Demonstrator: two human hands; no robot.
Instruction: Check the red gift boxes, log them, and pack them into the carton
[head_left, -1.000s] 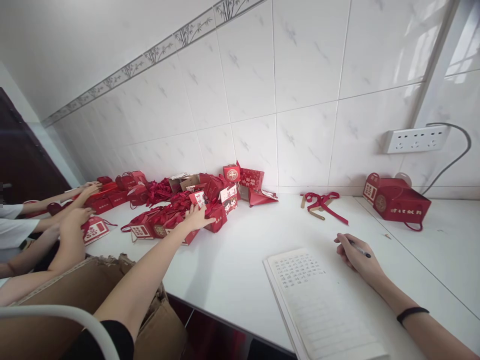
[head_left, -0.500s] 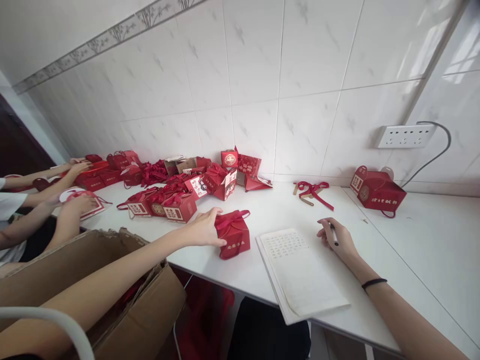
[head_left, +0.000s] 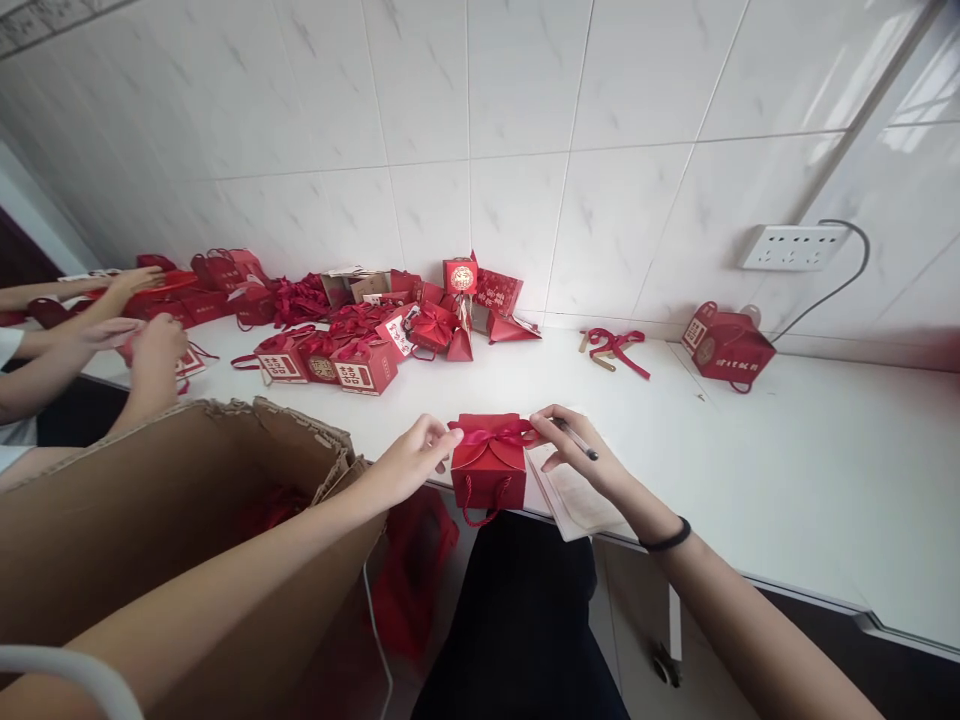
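Observation:
A red gift box (head_left: pixel 489 487) with a twisted cord handle stands at the table's front edge. A shiny red ribbon (head_left: pixel 493 435) is tied in a bow across its top. At the box's left side, my left hand (head_left: pixel 416 458) pinches one end of the ribbon. My right hand (head_left: pixel 589 455) has its fingertips on the ribbon's other end and keeps a pen (head_left: pixel 576 438) tucked between its fingers. Beneath that hand lies an open notebook (head_left: pixel 583 512), partly covered by the hand and the box.
Several red boxes (head_left: pixel 367 368) and ribbons pile up along the wall. Loose ribbon (head_left: pixel 616 348) and one box (head_left: pixel 731 348) lie at the right, below a socket strip (head_left: pixel 793 248). A big carton (head_left: pixel 225 480) stands at the left. Other people's hands (head_left: pixel 159 350) work at the far left.
The gift box has come toward me and turned, its cord now facing me. My right hand has moved left from beside the notebook to the ribbon. The camera view has shifted.

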